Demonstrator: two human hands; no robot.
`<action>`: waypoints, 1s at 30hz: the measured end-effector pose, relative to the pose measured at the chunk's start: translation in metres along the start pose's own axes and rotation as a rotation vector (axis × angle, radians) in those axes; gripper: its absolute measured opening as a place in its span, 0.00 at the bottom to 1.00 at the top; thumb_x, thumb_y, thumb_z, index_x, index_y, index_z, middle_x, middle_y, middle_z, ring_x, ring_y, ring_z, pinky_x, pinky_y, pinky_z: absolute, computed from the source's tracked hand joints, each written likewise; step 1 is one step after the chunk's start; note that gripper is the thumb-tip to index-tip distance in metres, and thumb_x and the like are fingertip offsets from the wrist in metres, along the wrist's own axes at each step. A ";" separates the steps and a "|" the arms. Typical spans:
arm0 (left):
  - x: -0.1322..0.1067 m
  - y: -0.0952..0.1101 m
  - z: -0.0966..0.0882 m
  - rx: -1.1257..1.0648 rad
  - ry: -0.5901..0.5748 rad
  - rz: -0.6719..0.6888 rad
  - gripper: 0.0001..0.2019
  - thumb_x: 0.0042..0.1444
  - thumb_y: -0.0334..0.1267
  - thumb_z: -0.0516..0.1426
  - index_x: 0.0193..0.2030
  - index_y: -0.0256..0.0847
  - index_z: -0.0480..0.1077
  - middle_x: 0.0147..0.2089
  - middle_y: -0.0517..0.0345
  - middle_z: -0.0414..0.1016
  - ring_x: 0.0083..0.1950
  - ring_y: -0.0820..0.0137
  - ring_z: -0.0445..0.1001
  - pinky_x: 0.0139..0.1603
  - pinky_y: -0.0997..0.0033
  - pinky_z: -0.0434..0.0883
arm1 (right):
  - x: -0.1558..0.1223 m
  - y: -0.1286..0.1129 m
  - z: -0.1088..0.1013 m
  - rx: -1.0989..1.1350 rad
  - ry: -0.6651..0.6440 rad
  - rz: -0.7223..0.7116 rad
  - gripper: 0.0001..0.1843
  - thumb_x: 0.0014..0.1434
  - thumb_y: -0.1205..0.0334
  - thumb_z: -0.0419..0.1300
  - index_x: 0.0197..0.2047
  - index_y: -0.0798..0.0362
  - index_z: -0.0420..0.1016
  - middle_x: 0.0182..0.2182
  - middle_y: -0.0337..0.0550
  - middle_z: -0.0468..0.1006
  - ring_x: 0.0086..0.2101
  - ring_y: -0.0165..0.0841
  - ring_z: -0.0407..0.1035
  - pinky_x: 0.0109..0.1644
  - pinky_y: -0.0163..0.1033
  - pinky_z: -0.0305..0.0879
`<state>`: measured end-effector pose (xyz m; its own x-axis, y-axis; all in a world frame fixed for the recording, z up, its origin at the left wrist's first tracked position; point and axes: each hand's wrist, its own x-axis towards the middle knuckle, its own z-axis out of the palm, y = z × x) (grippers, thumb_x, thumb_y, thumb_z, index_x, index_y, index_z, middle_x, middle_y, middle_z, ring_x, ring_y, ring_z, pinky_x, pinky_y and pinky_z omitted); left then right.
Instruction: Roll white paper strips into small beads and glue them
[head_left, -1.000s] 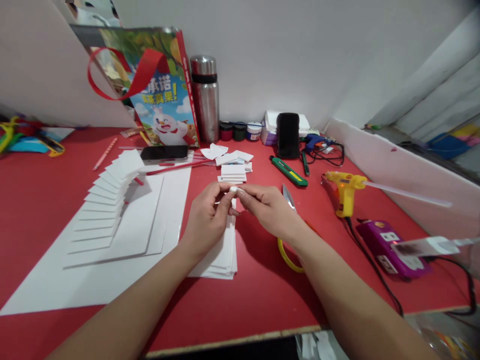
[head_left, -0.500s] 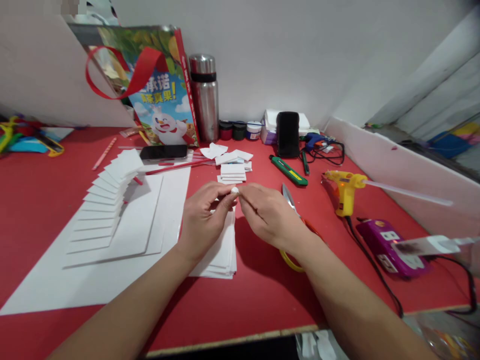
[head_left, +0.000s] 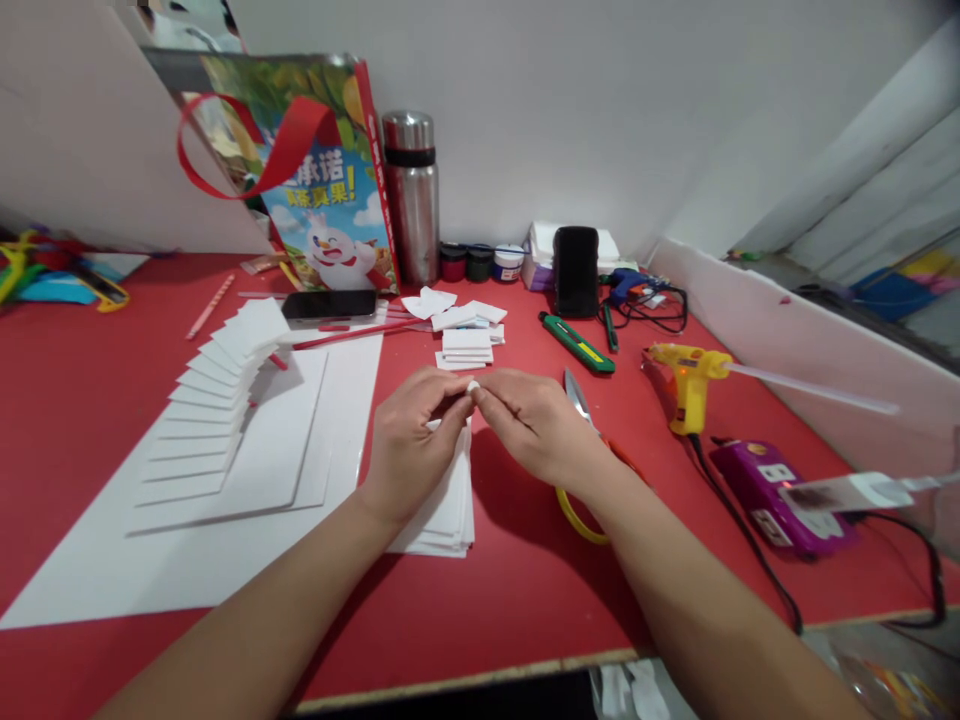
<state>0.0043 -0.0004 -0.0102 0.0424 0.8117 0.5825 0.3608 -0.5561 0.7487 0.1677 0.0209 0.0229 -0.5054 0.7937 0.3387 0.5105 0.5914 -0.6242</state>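
My left hand [head_left: 411, 432] and my right hand [head_left: 538, 425] meet at the middle of the red table, fingertips pinched together. Between them is a small white piece [head_left: 472, 386], perhaps rolled paper; most of it is hidden by the fingers. Beneath my left hand lies a stack of white sheets [head_left: 439, 520]. Just beyond the fingers sit small cut white rectangles [head_left: 466, 343] in a pile. Scissors [head_left: 576, 518] with yellow and orange handles lie partly under my right forearm. To the left, a curved white staircase model [head_left: 214, 395] stands on a white board [head_left: 274, 470].
A green utility knife [head_left: 577, 343], a yellow glue gun [head_left: 690, 385] and a purple power strip [head_left: 780, 500] with cords are on the right. Along the back stand a steel flask [head_left: 414, 210], a colourful bag [head_left: 330, 200], paint jars [head_left: 480, 263] and an upright black phone [head_left: 576, 270].
Both hands stay together at nearly the same spot. The fingers have shifted slightly around the white piece, and less of it shows now. The view has moved a little.
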 end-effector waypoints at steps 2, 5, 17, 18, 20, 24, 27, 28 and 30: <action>0.001 0.000 0.000 0.012 -0.021 0.009 0.09 0.63 0.32 0.58 0.49 0.41 0.77 0.42 0.53 0.76 0.42 0.69 0.75 0.42 0.70 0.75 | 0.000 0.000 0.000 0.005 0.002 0.007 0.16 0.70 0.63 0.49 0.29 0.52 0.65 0.27 0.40 0.71 0.30 0.31 0.64 0.35 0.37 0.57; 0.003 -0.001 -0.001 0.007 -0.084 0.045 0.15 0.65 0.31 0.55 0.55 0.45 0.75 0.43 0.54 0.73 0.43 0.70 0.73 0.44 0.69 0.74 | 0.000 0.000 0.000 0.005 0.025 -0.005 0.15 0.69 0.64 0.49 0.29 0.52 0.65 0.27 0.40 0.71 0.29 0.31 0.64 0.35 0.37 0.57; 0.006 -0.001 -0.004 0.199 -0.094 0.162 0.16 0.66 0.30 0.53 0.58 0.41 0.73 0.43 0.51 0.72 0.43 0.67 0.72 0.45 0.66 0.71 | -0.001 -0.002 0.006 -0.045 0.068 -0.027 0.13 0.70 0.63 0.48 0.36 0.53 0.71 0.34 0.47 0.77 0.35 0.36 0.69 0.42 0.40 0.62; 0.006 -0.001 -0.005 0.199 -0.101 0.167 0.16 0.66 0.30 0.53 0.58 0.40 0.73 0.44 0.51 0.72 0.43 0.67 0.72 0.45 0.67 0.71 | -0.001 -0.002 0.006 -0.055 0.066 -0.018 0.14 0.70 0.63 0.48 0.36 0.53 0.71 0.34 0.47 0.77 0.35 0.36 0.69 0.42 0.40 0.62; 0.008 -0.001 -0.006 0.198 -0.135 0.175 0.16 0.66 0.30 0.53 0.58 0.40 0.72 0.44 0.51 0.71 0.44 0.67 0.72 0.45 0.66 0.71 | -0.001 -0.001 0.007 -0.074 0.057 -0.006 0.14 0.70 0.63 0.48 0.35 0.53 0.70 0.33 0.47 0.77 0.35 0.36 0.69 0.41 0.40 0.62; 0.009 -0.003 -0.006 0.207 -0.195 0.191 0.17 0.67 0.31 0.51 0.60 0.41 0.70 0.45 0.50 0.71 0.46 0.66 0.71 0.47 0.65 0.70 | -0.001 0.000 0.005 -0.096 0.052 0.009 0.14 0.70 0.63 0.47 0.35 0.54 0.70 0.32 0.47 0.76 0.34 0.35 0.68 0.40 0.40 0.61; 0.009 -0.003 -0.006 0.223 -0.168 0.194 0.16 0.67 0.30 0.51 0.59 0.40 0.71 0.46 0.50 0.70 0.46 0.66 0.71 0.48 0.65 0.70 | 0.000 -0.002 0.003 -0.031 0.062 0.025 0.15 0.70 0.62 0.48 0.32 0.54 0.70 0.30 0.45 0.75 0.32 0.34 0.67 0.39 0.40 0.61; 0.009 -0.002 -0.006 0.219 -0.154 0.193 0.15 0.67 0.30 0.52 0.57 0.40 0.72 0.45 0.50 0.71 0.46 0.66 0.71 0.48 0.66 0.70 | 0.000 -0.003 0.002 0.047 0.064 0.055 0.17 0.70 0.60 0.49 0.30 0.54 0.69 0.28 0.44 0.74 0.31 0.33 0.66 0.38 0.40 0.61; 0.010 -0.001 -0.007 0.193 -0.131 0.179 0.13 0.66 0.31 0.53 0.54 0.39 0.74 0.45 0.50 0.71 0.46 0.67 0.72 0.48 0.67 0.70 | 0.002 -0.004 0.000 0.331 0.053 0.194 0.20 0.69 0.56 0.51 0.26 0.53 0.68 0.24 0.41 0.73 0.27 0.31 0.66 0.35 0.38 0.63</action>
<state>-0.0020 0.0065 -0.0030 0.2362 0.7271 0.6447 0.5072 -0.6581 0.5564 0.1648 0.0202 0.0256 -0.3802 0.8977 0.2225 0.3363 0.3583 -0.8710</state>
